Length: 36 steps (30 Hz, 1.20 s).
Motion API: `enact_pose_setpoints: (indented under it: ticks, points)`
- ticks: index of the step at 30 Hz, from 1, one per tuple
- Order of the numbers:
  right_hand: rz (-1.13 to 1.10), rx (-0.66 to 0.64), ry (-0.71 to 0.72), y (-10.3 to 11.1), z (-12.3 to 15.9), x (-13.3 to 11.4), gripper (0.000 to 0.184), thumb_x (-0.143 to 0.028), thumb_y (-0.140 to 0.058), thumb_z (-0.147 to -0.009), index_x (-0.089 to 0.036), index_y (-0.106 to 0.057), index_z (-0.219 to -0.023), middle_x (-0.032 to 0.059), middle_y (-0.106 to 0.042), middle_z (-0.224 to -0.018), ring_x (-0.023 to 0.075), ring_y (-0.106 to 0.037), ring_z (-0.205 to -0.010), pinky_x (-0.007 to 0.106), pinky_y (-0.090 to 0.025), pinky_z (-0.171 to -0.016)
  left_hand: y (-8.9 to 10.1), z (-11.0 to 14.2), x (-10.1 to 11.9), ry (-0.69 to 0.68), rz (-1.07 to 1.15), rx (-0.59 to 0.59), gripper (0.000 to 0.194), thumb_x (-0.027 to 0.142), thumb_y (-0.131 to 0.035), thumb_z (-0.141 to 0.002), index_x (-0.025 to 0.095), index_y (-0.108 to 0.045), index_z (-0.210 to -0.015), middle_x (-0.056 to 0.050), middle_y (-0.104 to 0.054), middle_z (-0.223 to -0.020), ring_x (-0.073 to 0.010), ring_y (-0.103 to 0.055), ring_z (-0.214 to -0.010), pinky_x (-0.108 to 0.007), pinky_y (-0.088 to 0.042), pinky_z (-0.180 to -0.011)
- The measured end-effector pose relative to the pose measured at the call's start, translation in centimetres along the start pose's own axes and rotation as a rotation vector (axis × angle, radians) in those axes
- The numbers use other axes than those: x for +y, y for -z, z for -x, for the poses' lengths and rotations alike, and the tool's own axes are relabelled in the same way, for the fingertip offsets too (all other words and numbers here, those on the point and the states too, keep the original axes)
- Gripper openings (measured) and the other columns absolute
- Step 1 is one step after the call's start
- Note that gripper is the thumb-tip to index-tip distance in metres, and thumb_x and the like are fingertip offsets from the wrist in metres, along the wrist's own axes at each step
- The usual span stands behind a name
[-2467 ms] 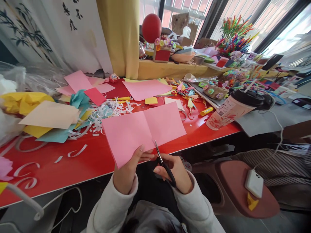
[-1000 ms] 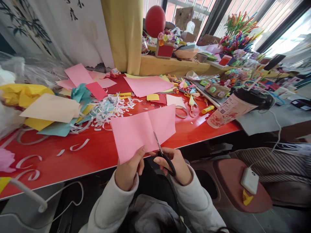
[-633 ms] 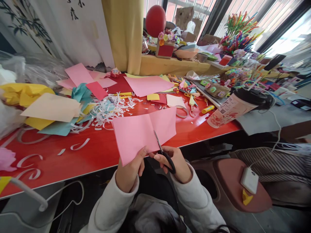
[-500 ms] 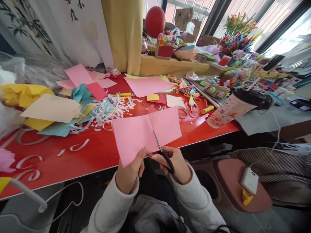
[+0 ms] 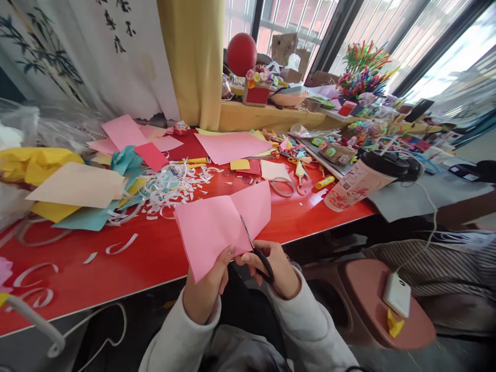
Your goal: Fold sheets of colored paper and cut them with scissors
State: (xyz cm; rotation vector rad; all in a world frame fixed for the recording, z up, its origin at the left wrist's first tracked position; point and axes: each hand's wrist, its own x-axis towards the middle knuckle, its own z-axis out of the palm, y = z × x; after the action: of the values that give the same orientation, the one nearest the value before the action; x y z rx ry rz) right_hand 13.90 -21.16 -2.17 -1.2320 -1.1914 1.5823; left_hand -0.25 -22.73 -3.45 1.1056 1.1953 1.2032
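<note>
A pink sheet of paper (image 5: 211, 227) with a centre crease is held up over the near edge of the red table (image 5: 116, 263). My left hand (image 5: 207, 287) pinches its lower edge, thumb on top. My right hand (image 5: 273, 268) grips black-handled scissors (image 5: 253, 248), whose blades run up into the sheet along the crease. The part of the sheet right of the blades tilts back.
Loose coloured sheets (image 5: 77, 183) and white paper shavings (image 5: 170, 183) cover the table's left and middle. A lidded drink cup (image 5: 364, 181) lies at the right edge. A tape ring (image 5: 282, 187), a glue stick (image 5: 324, 182), a stool (image 5: 383, 305) with a power bank (image 5: 397, 294).
The scissors have moved further up the crease. The sheet's right half has swung back and looks narrower. The view has shifted slightly.
</note>
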Motion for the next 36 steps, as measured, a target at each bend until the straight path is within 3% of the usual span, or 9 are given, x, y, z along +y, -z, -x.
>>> enact_pose_setpoints:
  ticks: [6,12,15,18,21,23,26,29,36]
  points:
    - [0.001,-0.072,0.015,0.7,-0.5,0.1,0.036,-0.044,-0.074,-0.059,-0.012,-0.057,-0.062,-0.004,-0.052,-0.044,0.0048,-0.043,-0.03,0.016,-0.028,-0.031,0.1,-0.2,-0.1,-0.017,0.037,-0.042,0.031,0.035,-0.052,-0.083,0.017,-0.055,-0.058,0.008,-0.031,-0.032,-0.0039,-0.024,-0.027,-0.024,-0.016,-0.034]
    - [0.121,-0.066,-0.002,1.1,-1.1,-0.6,0.038,-0.046,-0.072,-0.06,-0.012,-0.056,-0.06,-0.0048,-0.049,-0.04,0.0048,-0.041,-0.029,0.016,-0.027,-0.03,-0.3,-0.7,0.4,0.004,0.046,-0.009,0.032,0.037,-0.052,-0.082,0.017,-0.058,-0.057,0.007,-0.032,-0.032,-0.0035,-0.021,-0.027,-0.023,-0.019,-0.034]
    - [0.167,-0.051,-0.027,1.7,-1.2,-1.2,0.037,-0.046,-0.074,-0.058,-0.012,-0.057,-0.061,-0.005,-0.049,-0.04,0.005,-0.041,-0.028,0.016,-0.026,-0.028,0.7,-1.0,0.2,0.037,-0.023,-0.175,0.04,0.045,-0.054,-0.078,0.017,-0.057,-0.048,0.004,-0.037,-0.031,-0.0049,-0.03,-0.03,-0.021,-0.029,-0.037]
    - [0.231,-0.034,-0.032,2.9,-1.1,-1.8,0.037,-0.044,-0.076,-0.055,-0.013,-0.057,-0.062,-0.0051,-0.049,-0.04,0.0054,-0.042,-0.029,0.016,-0.026,-0.028,3.1,-1.4,-0.3,0.036,-0.008,-0.321,0.037,0.053,-0.071,-0.056,0.018,-0.065,-0.064,-0.005,-0.065,-0.063,-0.0125,-0.055,-0.05,-0.023,-0.044,-0.048]
    - [0.301,-0.044,-0.044,4.2,-0.8,-2.3,0.038,-0.044,-0.077,-0.053,-0.012,-0.06,-0.065,-0.0054,-0.05,-0.041,0.0052,-0.041,-0.029,0.017,-0.027,-0.029,5.8,-2.6,0.3,-0.078,0.214,-0.089,0.071,0.064,-0.07,-0.049,0.029,-0.058,-0.11,-0.008,-0.059,-0.116,-0.025,-0.059,-0.096,-0.03,-0.051,-0.071]
    - [0.35,-0.054,-0.055,4.8,-0.5,-2.6,0.04,-0.046,-0.077,-0.052,-0.012,-0.062,-0.068,-0.0052,-0.05,-0.043,0.0055,-0.041,-0.03,0.017,-0.028,-0.029,6.8,-4.0,1.6,-0.136,0.251,-0.024,0.084,0.068,-0.068,-0.047,0.031,-0.05,-0.121,-0.009,-0.053,-0.126,-0.0297,-0.051,-0.112,-0.032,-0.05,-0.078]
    - [0.443,-0.113,-0.02,5.5,-0.2,-2.9,0.041,-0.046,-0.078,-0.052,-0.013,-0.062,-0.07,-0.0045,-0.051,-0.044,0.0062,-0.042,-0.032,0.018,-0.029,-0.031,6.3,-6.1,4.3,-0.084,0.083,-0.163,0.064,0.055,-0.067,-0.061,0.03,-0.054,-0.119,-0.008,-0.051,-0.129,-0.0301,-0.05,-0.114,-0.033,-0.048,-0.08]
    - [0.539,-0.175,0.041,6.0,-0.2,-3.1,0.038,-0.046,-0.077,-0.054,-0.013,-0.061,-0.064,-0.0044,-0.05,-0.042,0.0065,-0.042,-0.035,0.018,-0.028,-0.033,4.8,-7.7,6.3,0.015,-0.143,-0.407,0.044,0.042,-0.067,-0.066,0.025,-0.064,-0.107,-0.009,-0.058,-0.121,-0.0276,-0.053,-0.109,-0.029,-0.048,-0.08]
    - [0.64,-0.259,0.124,6.9,-0.9,-3.1,0.04,-0.047,-0.076,-0.054,-0.013,-0.067,-0.072,-0.0037,-0.051,-0.05,0.0072,-0.042,-0.045,0.019,-0.03,-0.039,3.7,-9.4,6.3,0.114,-0.238,-0.737,0.039,0.023,-0.067,-0.065,0.024,-0.066,-0.104,-0.007,-0.065,-0.106,-0.0162,-0.062,-0.08,-0.021,-0.047,-0.065]
